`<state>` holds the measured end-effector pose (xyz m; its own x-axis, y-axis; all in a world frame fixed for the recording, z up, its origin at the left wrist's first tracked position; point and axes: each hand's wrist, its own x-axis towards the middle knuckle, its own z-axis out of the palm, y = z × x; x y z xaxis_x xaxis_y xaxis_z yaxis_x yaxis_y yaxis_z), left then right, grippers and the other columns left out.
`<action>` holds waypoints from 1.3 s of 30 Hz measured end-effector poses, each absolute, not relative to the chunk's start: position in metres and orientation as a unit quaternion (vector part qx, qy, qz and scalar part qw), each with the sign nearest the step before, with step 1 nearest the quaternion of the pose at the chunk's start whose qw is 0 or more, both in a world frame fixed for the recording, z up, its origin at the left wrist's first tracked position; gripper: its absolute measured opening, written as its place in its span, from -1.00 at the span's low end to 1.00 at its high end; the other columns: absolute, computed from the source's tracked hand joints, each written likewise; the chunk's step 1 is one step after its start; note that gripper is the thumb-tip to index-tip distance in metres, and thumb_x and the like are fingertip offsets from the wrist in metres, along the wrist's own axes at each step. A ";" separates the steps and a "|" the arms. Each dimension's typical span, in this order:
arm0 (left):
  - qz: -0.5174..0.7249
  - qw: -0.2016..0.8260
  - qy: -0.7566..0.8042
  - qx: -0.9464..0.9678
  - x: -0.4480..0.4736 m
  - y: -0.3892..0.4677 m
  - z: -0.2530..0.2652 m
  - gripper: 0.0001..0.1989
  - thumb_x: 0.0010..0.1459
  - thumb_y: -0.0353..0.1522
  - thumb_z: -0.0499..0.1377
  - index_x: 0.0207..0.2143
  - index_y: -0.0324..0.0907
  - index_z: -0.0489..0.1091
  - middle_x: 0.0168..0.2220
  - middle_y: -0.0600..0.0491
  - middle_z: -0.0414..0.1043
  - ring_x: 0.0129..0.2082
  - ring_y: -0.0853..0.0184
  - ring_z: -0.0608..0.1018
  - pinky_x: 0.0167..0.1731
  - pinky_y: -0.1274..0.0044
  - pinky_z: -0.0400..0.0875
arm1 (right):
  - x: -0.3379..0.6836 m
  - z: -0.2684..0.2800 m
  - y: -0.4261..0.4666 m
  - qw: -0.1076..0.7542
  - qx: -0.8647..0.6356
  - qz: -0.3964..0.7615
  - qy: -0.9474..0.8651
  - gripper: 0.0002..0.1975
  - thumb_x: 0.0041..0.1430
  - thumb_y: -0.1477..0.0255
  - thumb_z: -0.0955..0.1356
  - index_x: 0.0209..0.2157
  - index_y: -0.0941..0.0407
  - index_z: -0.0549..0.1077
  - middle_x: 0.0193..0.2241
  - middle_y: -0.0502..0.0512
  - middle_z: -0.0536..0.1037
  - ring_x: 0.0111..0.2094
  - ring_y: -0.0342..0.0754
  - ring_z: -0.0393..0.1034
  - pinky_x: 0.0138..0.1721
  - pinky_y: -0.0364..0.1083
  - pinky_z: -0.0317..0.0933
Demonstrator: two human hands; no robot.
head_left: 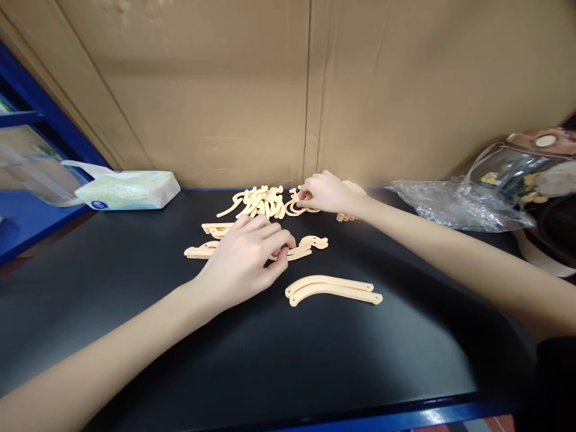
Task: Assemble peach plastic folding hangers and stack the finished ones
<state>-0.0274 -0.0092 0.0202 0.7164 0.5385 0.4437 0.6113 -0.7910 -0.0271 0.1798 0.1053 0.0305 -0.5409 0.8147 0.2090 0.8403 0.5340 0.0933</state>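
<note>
The left grip (252,252) is curled, thumb and forefinger bent towards each other over pale, wood-coloured pieces; whether it pinches one, I cannot tell. At its three o'clock a wavy piece (315,242) pokes out past the fingers, and at nine lie flat curved pieces (200,251), partly covered by the hand.

The right grip (330,192), at two o'clock from the left, has its fingers bent down at ring-like pieces (294,207) lying at its own eight o'clock; a hold on them cannot be made out. At its five o'clock sits a small row of short pieces (346,217).

At the left grip's four o'clock, two matching curved bars (333,288) with end holes rest side by side on the black counter (288,366). At twelve is a jumbled heap (261,201).

By my reading, laying-out is partway: several groups stand apart, the heap remains mixed, and no joined pieces are visible.

Farther out, the tissue pack (128,189) at ten o'clock carries a blue oval logo, its lettering too small to read. No writing is legible on the clear plastic (468,204) at three.
</note>
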 end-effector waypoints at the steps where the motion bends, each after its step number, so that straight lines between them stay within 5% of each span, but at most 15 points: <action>1: -0.212 0.085 -0.312 -0.922 -0.027 -0.010 0.020 -0.82 0.18 -0.46 0.02 -0.31 -0.17 0.41 -0.46 0.11 0.42 -0.38 0.32 0.38 -0.33 0.44 0.14 | 0.179 0.031 0.105 0.070 -0.473 -0.092 -0.873 -0.73 0.19 0.35 0.27 -0.40 0.14 0.58 -0.46 0.10 0.57 -0.41 -0.07 0.34 -0.31 -0.07 -0.01; 23: -0.203 0.084 -0.315 -0.923 -0.027 -0.010 0.019 -0.82 0.12 -0.48 0.02 -0.34 -0.16 0.41 -0.45 0.10 0.44 -0.37 0.30 0.39 -0.32 0.43 0.12 | 0.180 0.039 0.104 0.106 -0.491 -0.122 -0.856 -0.76 0.08 0.45 0.26 -0.45 0.18 0.56 -0.45 0.14 0.56 -0.37 -0.03 0.32 -0.23 -0.03 -0.03; 30: -0.207 0.090 -0.310 -0.924 -0.026 -0.011 0.019 -0.84 0.11 -0.48 0.03 -0.35 -0.17 0.41 -0.42 0.10 0.45 -0.35 0.29 0.37 -0.31 0.43 0.12 | 0.210 0.052 0.043 0.185 -0.448 -0.135 -0.865 -0.83 0.06 0.42 0.30 -0.55 0.14 0.45 -0.56 0.03 0.47 -0.45 -0.07 0.28 -0.25 -0.05 0.01; 34: -0.218 0.090 -0.306 -0.922 -0.025 -0.011 0.017 -0.83 0.10 -0.50 0.03 -0.35 -0.18 0.41 -0.42 0.11 0.45 -0.35 0.29 0.37 -0.32 0.43 0.12 | 0.232 0.042 -0.006 0.153 -0.475 -0.072 -0.864 -0.79 0.03 0.50 0.30 -0.65 0.10 0.32 -0.69 -0.10 0.31 -0.60 -0.17 0.13 -0.35 -0.09 0.03; 39: -0.219 0.084 -0.302 -0.924 -0.023 -0.009 0.014 -0.82 0.14 -0.48 0.02 -0.38 -0.18 0.41 -0.47 0.12 0.42 -0.38 0.31 0.36 -0.33 0.44 0.12 | 0.251 0.019 -0.035 0.135 -0.484 -0.054 -0.863 -0.84 0.04 0.53 0.32 -0.59 0.11 0.36 -0.65 -0.12 0.34 -0.53 -0.16 0.22 -0.28 -0.08 0.04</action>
